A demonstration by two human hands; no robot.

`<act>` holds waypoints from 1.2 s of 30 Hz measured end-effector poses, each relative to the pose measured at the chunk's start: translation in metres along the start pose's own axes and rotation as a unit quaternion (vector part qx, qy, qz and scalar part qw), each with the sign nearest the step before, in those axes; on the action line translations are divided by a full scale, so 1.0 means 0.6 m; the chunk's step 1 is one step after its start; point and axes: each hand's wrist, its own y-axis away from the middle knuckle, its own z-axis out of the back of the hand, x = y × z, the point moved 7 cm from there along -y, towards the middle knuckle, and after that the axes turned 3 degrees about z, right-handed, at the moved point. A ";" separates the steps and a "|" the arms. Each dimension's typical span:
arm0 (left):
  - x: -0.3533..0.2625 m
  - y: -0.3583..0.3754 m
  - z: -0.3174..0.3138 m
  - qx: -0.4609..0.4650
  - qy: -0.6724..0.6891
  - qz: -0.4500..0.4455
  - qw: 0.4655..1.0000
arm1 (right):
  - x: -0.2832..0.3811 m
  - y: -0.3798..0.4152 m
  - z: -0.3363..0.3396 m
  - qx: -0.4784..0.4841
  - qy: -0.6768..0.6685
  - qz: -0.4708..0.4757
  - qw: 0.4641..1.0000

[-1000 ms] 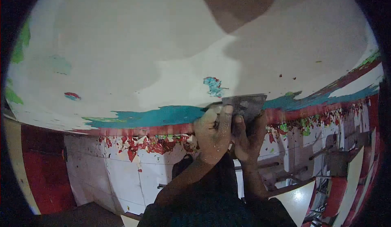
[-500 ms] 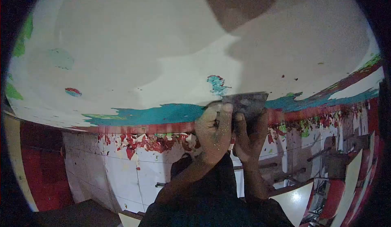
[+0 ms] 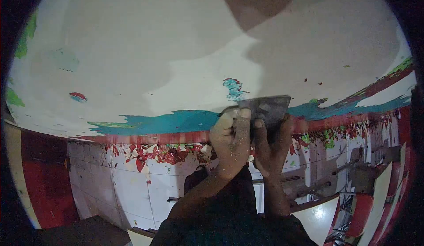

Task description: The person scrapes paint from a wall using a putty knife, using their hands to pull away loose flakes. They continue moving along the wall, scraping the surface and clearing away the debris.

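Note:
A dark, flat-bladed scraper point(image 3: 270, 106) is pressed against the white painted wall point(image 3: 128, 69), its broad edge at the border of the peeled area. My left hand point(image 3: 230, 133) grips it from the left, fingers curled and thumb up along the blade. On the other side, my right hand point(image 3: 270, 142) holds the scraper with its thumb on the blade's lower part; some of its fingers are hidden behind. Just above the blade is a small blue and red chipped patch point(image 3: 233, 87). A teal strip point(image 3: 176, 123) of exposed paint runs along the wall on both sides, with red below it.
Red, white and green paint flakes point(image 3: 163, 155) litter the pale tiled floor point(image 3: 132, 193) along the wall's foot. Tables point(image 3: 319, 217) and red chairs point(image 3: 362, 213) stand at the right. A dark flat surface point(image 3: 84, 232) lies at the lower left.
Very little differs. The view has shifted slightly, and both hands stay on the scraper at nearly the same spot on the wall.

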 end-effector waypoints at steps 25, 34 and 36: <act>0.020 0.016 -0.001 0.002 0.007 0.033 0.999 | 0.009 0.001 0.012 0.040 -0.025 -0.014 0.999; 0.006 0.001 0.007 -0.019 -0.007 -0.044 0.999 | 0.020 -0.006 -0.001 0.056 0.017 0.012 0.998; 0.005 0.003 0.009 -0.023 0.004 -0.029 0.999 | 0.023 -0.002 -0.003 0.055 0.020 0.015 0.998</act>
